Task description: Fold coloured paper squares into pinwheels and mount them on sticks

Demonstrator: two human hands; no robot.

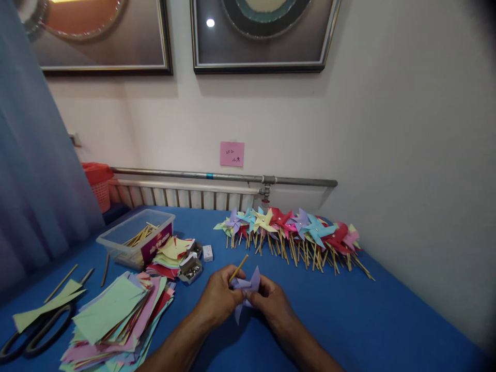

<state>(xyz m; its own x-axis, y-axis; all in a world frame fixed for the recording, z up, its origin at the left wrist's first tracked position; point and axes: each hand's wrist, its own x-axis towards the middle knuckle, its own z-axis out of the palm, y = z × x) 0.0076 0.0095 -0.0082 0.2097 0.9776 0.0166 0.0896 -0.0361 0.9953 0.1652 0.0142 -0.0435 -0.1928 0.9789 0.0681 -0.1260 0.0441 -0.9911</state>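
Pinching a purple pinwheel at its middle, both hands are working over the blue counter. The left hand is also gripping a thin stick, its tip pointing up past the fingers. The step seems to be gathering the blades onto the stick; the next move is probably calling for steady pressure at the centre. The pinwheel is sitting between the left hand and the right hand, touching both.

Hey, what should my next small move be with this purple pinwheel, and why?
I'd probably press the purple pinwheel against the wooden stick: the left hand holds that stick, the right hand pinches the paper, and the pinwheels behind show sticks below and shiny dots at some centres. Your hands hide whether this one is already fastened.
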